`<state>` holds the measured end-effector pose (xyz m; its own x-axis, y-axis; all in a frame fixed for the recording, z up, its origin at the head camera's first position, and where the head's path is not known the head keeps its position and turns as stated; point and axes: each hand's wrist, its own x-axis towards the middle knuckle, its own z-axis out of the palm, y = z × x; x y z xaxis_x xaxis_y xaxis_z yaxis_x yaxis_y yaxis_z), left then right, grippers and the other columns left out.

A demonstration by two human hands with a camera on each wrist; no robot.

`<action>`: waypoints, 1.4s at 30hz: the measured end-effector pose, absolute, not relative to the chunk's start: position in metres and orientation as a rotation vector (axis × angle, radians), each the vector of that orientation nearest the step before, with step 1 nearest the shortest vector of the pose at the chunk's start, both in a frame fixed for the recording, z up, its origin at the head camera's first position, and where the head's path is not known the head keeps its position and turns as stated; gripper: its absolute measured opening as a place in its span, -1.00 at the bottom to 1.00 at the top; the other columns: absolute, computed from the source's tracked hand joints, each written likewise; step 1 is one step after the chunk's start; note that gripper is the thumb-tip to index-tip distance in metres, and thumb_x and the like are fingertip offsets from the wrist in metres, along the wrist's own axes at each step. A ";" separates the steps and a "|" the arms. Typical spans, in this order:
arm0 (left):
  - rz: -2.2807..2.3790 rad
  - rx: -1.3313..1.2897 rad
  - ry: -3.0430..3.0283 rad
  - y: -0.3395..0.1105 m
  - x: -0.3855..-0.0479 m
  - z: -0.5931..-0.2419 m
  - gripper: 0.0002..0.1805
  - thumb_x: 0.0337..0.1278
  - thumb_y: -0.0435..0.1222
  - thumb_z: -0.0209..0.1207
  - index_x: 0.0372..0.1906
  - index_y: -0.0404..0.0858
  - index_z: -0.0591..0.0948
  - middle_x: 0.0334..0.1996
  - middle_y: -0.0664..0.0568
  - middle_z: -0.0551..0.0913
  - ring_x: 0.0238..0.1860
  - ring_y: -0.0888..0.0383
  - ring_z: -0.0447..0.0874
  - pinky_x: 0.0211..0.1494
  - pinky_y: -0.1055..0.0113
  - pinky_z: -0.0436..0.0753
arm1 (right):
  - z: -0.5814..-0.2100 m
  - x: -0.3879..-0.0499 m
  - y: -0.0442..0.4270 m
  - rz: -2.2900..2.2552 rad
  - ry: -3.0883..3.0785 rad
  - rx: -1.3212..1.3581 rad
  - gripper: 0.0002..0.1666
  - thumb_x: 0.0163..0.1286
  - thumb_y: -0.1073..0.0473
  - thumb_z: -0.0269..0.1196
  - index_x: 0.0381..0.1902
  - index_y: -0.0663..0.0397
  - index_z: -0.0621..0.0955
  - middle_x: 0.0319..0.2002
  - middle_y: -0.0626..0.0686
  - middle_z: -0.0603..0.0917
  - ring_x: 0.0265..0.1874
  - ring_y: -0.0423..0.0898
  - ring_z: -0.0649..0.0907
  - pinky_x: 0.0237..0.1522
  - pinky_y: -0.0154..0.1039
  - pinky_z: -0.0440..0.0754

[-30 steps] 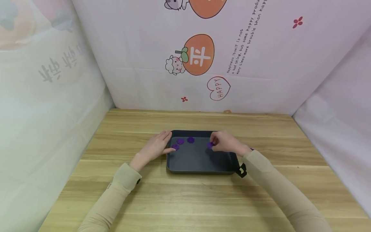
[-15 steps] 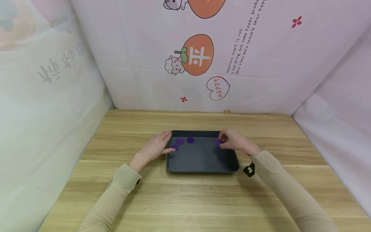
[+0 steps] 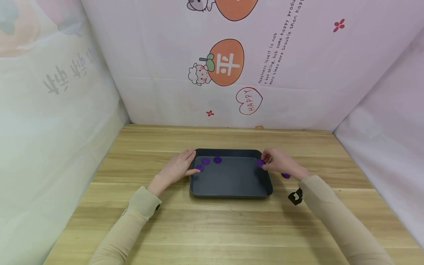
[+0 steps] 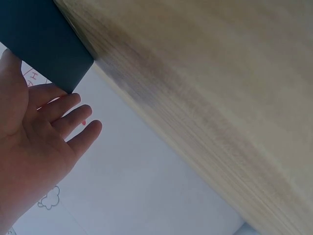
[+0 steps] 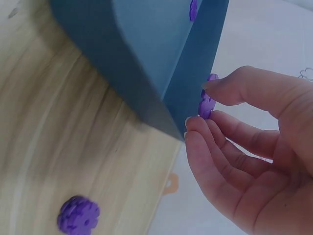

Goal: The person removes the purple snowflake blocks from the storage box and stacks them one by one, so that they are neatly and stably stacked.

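Note:
A dark grey-blue rectangular tray (image 3: 232,180) lies on the wooden table. My left hand (image 3: 177,167) holds its left wall, thumb over the rim and fingers outside; in the left wrist view the fingers (image 4: 73,117) touch the outer wall. Three purple notched discs lie in the tray's back left: one disc (image 3: 200,168) by my left thumb, another disc (image 3: 205,161) behind it, a third disc (image 3: 217,159) farther right. My right hand (image 3: 279,163) pinches a purple notched disc (image 5: 207,98) between thumb and fingers, near the tray's back right corner.
Right of the tray, partly beneath my right wrist, more stacked purple discs (image 5: 78,215) lie on the table (image 3: 232,232). A black wrist-worn device (image 3: 295,196) sits at the right cuff. A printed white sheet (image 3: 165,99) rises behind the table, with others at both sides.
My right hand has moved right with the pinched disc, from over the tray to its right rim. The purple discs on the table have come into fuller view. My left hand stays put.

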<state>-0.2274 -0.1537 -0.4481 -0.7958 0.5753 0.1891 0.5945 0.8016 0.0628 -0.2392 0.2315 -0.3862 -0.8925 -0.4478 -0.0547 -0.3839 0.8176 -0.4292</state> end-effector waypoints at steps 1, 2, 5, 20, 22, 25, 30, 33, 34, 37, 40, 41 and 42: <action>-0.176 -0.925 -2.826 -0.154 -0.227 -0.448 -0.14 0.30 0.14 0.13 0.40 -0.47 0.35 0.40 -0.31 0.40 0.43 -0.21 0.37 0.48 -0.04 0.44 | -0.386 -0.238 0.233 -0.632 2.849 -0.655 -0.78 0.17 0.31 0.39 -0.27 0.31 0.61 -0.32 0.20 0.71 -0.32 -0.01 0.69 -0.22 -0.08 0.73; -0.175 -0.927 -2.825 -0.154 -0.227 -0.448 -0.14 0.30 0.14 0.13 0.40 -0.47 0.35 0.40 -0.31 0.40 0.43 -0.21 0.37 0.48 -0.04 0.44 | -0.386 -0.237 0.236 -0.638 2.850 -0.657 -0.79 0.17 0.32 0.39 -0.27 0.32 0.61 -0.32 0.20 0.71 -0.32 -0.01 0.69 -0.22 -0.08 0.74; -0.173 -0.931 -2.825 -0.154 -0.226 -0.448 -0.14 0.30 0.13 0.13 0.40 -0.48 0.35 0.39 -0.32 0.40 0.43 -0.22 0.37 0.48 -0.04 0.43 | -0.387 -0.235 0.243 -0.657 2.853 -0.642 -0.80 0.18 0.34 0.38 -0.27 0.32 0.61 -0.32 0.21 0.71 -0.31 0.01 0.69 -0.22 -0.07 0.74; -0.179 -0.941 -2.791 -0.155 -0.226 -0.450 -0.15 0.29 0.12 0.15 0.38 -0.49 0.37 0.38 -0.33 0.42 0.41 -0.22 0.40 0.45 -0.03 0.47 | -0.389 -0.234 0.273 -0.659 2.866 -0.562 -0.77 0.21 0.29 0.36 -0.24 0.35 0.60 -0.29 0.25 0.72 -0.31 0.03 0.70 -0.23 -0.05 0.74; -0.187 -0.938 -2.792 -0.155 -0.226 -0.449 -0.16 0.29 0.11 0.16 0.37 -0.50 0.38 0.37 -0.34 0.42 0.41 -0.24 0.40 0.44 -0.05 0.47 | -0.389 -0.234 0.276 -0.655 2.871 -0.555 -0.77 0.22 0.29 0.36 -0.23 0.35 0.60 -0.29 0.24 0.72 -0.31 0.03 0.70 -0.23 -0.05 0.74; -0.197 -0.932 -2.799 -0.155 -0.225 -0.448 -0.17 0.29 0.08 0.17 0.37 -0.52 0.38 0.37 -0.35 0.42 0.40 -0.25 0.40 0.43 -0.08 0.48 | -0.392 -0.233 0.281 -0.647 2.875 -0.544 -0.76 0.23 0.28 0.36 -0.23 0.35 0.61 -0.30 0.23 0.72 -0.30 0.03 0.70 -0.24 -0.05 0.73; -0.189 -0.931 -2.818 -0.154 -0.225 -0.445 -0.16 0.30 0.10 0.15 0.38 -0.50 0.37 0.38 -0.34 0.41 0.41 -0.24 0.39 0.45 -0.06 0.46 | -0.397 -0.233 0.289 -0.653 2.874 -0.514 -0.75 0.23 0.28 0.36 -0.23 0.38 0.60 -0.30 0.25 0.71 -0.30 0.04 0.69 -0.31 -0.14 0.72; -0.194 -0.932 -2.825 -0.154 -0.225 -0.444 -0.15 0.30 0.12 0.14 0.39 -0.49 0.36 0.39 -0.32 0.40 0.42 -0.23 0.38 0.47 -0.05 0.44 | -0.402 -0.232 0.295 -0.650 2.876 -0.488 -0.73 0.23 0.26 0.37 -0.23 0.38 0.60 -0.30 0.25 0.71 -0.31 0.03 0.69 -0.34 -0.19 0.70; -0.193 -0.932 -2.819 -0.154 -0.225 -0.445 -0.16 0.30 0.11 0.15 0.39 -0.49 0.37 0.39 -0.33 0.41 0.42 -0.23 0.39 0.47 -0.05 0.45 | -0.403 -0.232 0.297 -0.645 2.879 -0.480 -0.73 0.23 0.25 0.37 -0.23 0.39 0.60 -0.30 0.25 0.71 -0.31 0.03 0.68 -0.34 -0.19 0.69; -0.184 -0.937 -2.795 -0.154 -0.226 -0.448 -0.16 0.29 0.10 0.16 0.37 -0.50 0.38 0.37 -0.34 0.43 0.40 -0.23 0.41 0.46 -0.05 0.46 | -0.406 -0.230 0.301 -0.625 2.899 -0.461 -0.72 0.23 0.24 0.38 -0.23 0.38 0.61 -0.31 0.24 0.71 -0.32 0.02 0.68 -0.35 -0.18 0.66; -0.175 -0.941 -2.773 -0.155 -0.227 -0.450 -0.17 0.28 0.09 0.17 0.36 -0.52 0.39 0.35 -0.35 0.44 0.38 -0.23 0.43 0.44 -0.05 0.47 | -0.408 -0.229 0.306 -0.614 2.920 -0.450 -0.73 0.22 0.25 0.39 -0.23 0.36 0.62 -0.32 0.24 0.71 -0.33 0.03 0.67 -0.34 -0.17 0.65; -0.175 -0.941 -2.773 -0.154 -0.227 -0.450 -0.16 0.28 0.09 0.17 0.36 -0.51 0.39 0.36 -0.34 0.44 0.38 -0.23 0.43 0.45 -0.05 0.47 | -0.410 -0.229 0.307 -0.613 2.926 -0.444 -0.74 0.22 0.25 0.38 -0.23 0.35 0.62 -0.31 0.23 0.72 -0.32 0.03 0.67 -0.33 -0.17 0.65; -0.177 -0.942 -2.773 -0.154 -0.227 -0.450 -0.16 0.28 0.10 0.17 0.36 -0.51 0.39 0.36 -0.34 0.44 0.39 -0.23 0.43 0.45 -0.05 0.47 | -0.411 -0.229 0.308 -0.611 2.930 -0.442 -0.74 0.22 0.25 0.38 -0.23 0.35 0.62 -0.31 0.23 0.72 -0.32 0.03 0.67 -0.32 -0.17 0.65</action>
<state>-0.2267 -0.1544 -0.4496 -0.7746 0.5879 0.2330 0.6128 0.7889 0.0467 -0.2288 0.3082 -0.4108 -0.9507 -0.3055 -0.0536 -0.2586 0.8761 -0.4070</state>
